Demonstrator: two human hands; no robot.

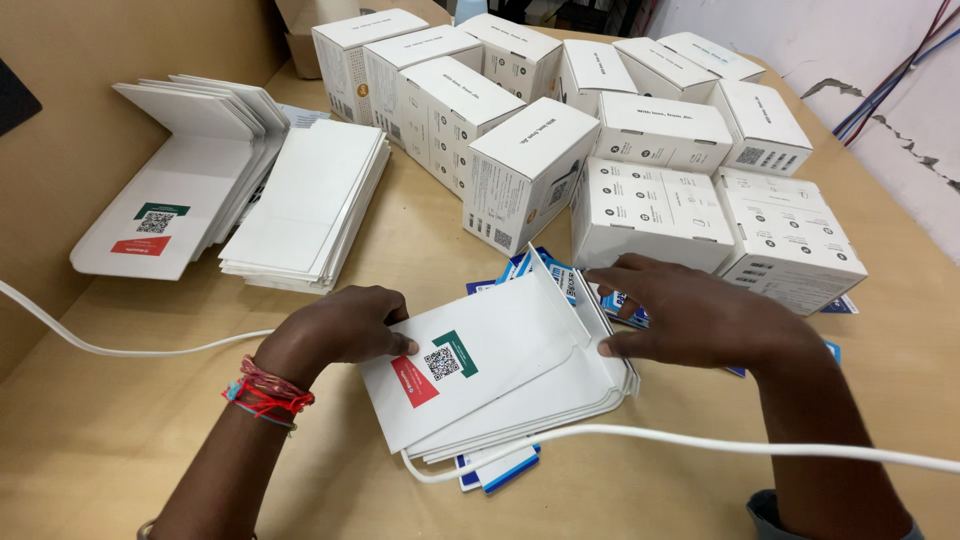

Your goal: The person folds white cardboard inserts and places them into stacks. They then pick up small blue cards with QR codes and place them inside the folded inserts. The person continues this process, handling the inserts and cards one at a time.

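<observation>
- Left hand [335, 330] fingers press flat on the white folded card sleeve stack [500, 375], mid-desk, topped by green and red square labels.
- Right hand [690, 315] fingers pinch the stack's right edge.
- White cardboard boxes [650, 200] stand behind.

About 12 white cartons [530, 170] stand packed together at the far side of the tan table [120, 440]. To the left lie 2 piles of flat white card sleeves [310, 205], 1 fanned against a brown cardboard wall [90, 50]. A white cable [720, 445] crosses the near edge.
</observation>
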